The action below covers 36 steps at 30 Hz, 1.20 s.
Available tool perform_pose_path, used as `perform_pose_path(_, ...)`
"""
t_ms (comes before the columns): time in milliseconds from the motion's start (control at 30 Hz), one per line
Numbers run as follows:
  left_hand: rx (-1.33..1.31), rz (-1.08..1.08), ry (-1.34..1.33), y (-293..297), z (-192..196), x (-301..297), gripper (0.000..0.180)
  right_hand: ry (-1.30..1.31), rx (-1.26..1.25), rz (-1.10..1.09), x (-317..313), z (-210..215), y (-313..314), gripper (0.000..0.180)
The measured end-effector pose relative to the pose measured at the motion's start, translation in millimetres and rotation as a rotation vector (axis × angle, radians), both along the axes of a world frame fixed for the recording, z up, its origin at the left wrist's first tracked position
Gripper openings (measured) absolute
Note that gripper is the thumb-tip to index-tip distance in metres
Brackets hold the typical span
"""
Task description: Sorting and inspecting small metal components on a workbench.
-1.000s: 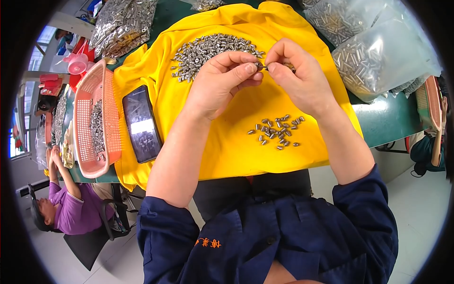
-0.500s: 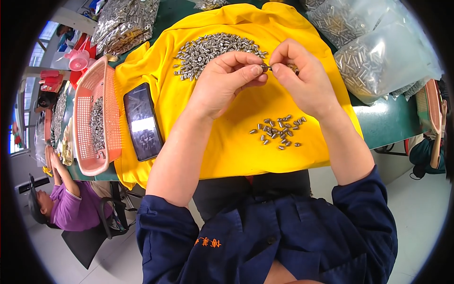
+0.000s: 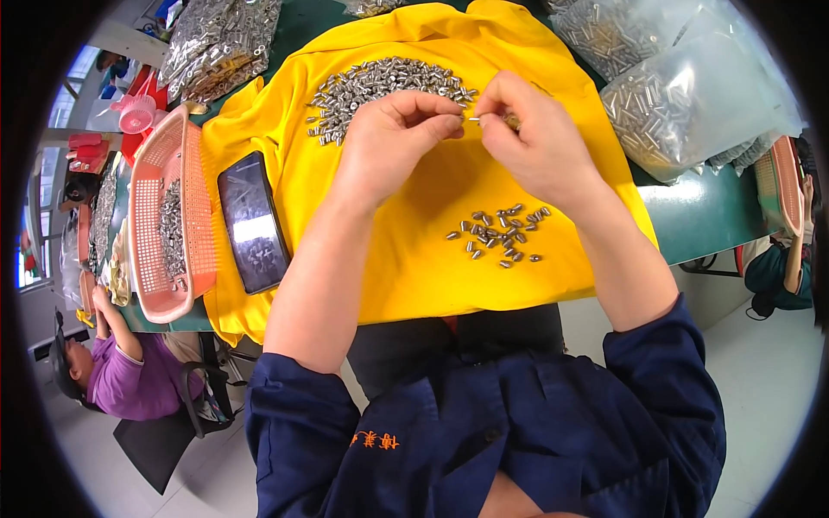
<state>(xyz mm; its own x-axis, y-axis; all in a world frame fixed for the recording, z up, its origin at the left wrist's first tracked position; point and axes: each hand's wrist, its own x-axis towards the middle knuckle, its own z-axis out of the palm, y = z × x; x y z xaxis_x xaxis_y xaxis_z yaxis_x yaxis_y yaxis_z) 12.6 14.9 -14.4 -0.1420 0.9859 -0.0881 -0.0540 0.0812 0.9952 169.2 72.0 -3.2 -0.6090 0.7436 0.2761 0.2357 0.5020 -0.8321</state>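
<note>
My left hand [image 3: 399,142] and my right hand [image 3: 528,138] meet fingertip to fingertip above a yellow cloth [image 3: 432,259]. Between them they pinch a small silver metal part [image 3: 473,118]; which hand grips it more I cannot tell. Just beyond the hands lies a large heap of silver metal parts [image 3: 380,86]. A small scatter of similar parts [image 3: 501,233] lies on the cloth nearer to me, below my right wrist.
A black phone [image 3: 252,220] lies on the cloth's left side. Beside it stands a pink plastic basket [image 3: 147,259] holding metal parts. Clear bags of parts [image 3: 682,95] sit at the right, another bag [image 3: 216,43] at the far left. A seated person [image 3: 117,371] works lower left.
Both hands have stayed together over the cloth, with only slight finger movement around the small part.
</note>
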Motion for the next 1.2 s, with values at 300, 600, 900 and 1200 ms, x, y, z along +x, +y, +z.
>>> perform_pose_path(300,0.172,-0.251,0.627,-6,7,1,0.017,0.178,0.036,-0.129,5,3,8,0.007)
perform_pose_path(600,0.325,-0.117,1.240,-3,-1,-19,0.017,0.109,0.099,-0.103,1,1,2,0.007)
perform_pose_path(900,0.407,-0.061,1.070,-1,0,-13,0.015,0.076,0.035,-0.054,0,1,-1,0.008)
perform_pose_path(1200,0.078,-0.104,-0.031,-5,6,-3,0.014,0.123,-0.102,0.068,3,1,-1,0.008)
